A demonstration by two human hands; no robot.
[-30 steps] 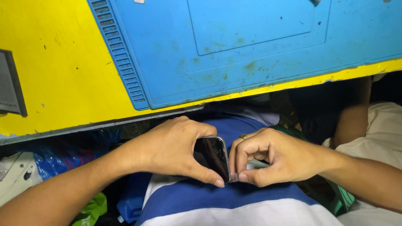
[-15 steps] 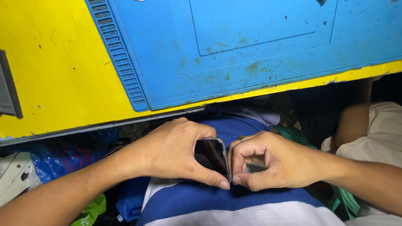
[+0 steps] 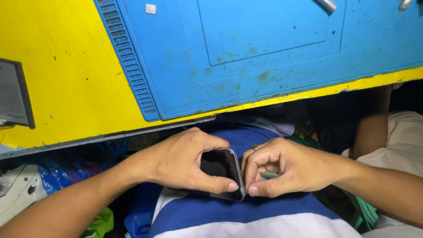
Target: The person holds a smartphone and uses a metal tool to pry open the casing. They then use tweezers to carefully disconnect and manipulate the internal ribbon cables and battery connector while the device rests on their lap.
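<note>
Two hands meet on the phone over my lap, near the desk edge: my left grip clamps its body, my right grip pinches its right edge.

A dark, glossy phone lies flat, tilted, over the lap.
</note>
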